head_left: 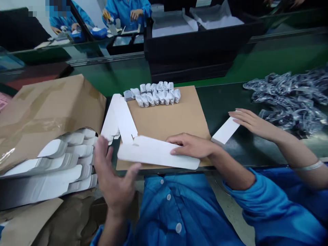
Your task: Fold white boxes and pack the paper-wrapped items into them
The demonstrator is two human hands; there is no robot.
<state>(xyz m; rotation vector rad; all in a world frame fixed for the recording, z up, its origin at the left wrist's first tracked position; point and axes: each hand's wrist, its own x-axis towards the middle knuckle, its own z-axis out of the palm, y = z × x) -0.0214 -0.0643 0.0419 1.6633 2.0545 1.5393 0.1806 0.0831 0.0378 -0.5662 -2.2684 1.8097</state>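
Note:
My right hand (191, 145) grips a flat, unfolded white carton (156, 153) by its right part, thumb on top, above a brown cardboard sheet (169, 119). To the left of that carton my left hand (115, 177) is raised, fingers spread and slightly blurred, with nothing in it. More flat white cartons (119, 116) lie at the sheet's left edge. Toward the back of the sheet stand rows of small items wrapped in white (156, 94); what is inside them is hidden.
A co-worker's hand (247, 123) rests on a folded white box (225, 131) at right. Beyond lie plastic-wrapped dark items (294, 99). At left, a large brown carton (51, 112) is open on stacked flat white cartons (61, 160). A black bin (189, 44) stands behind; people work across the line.

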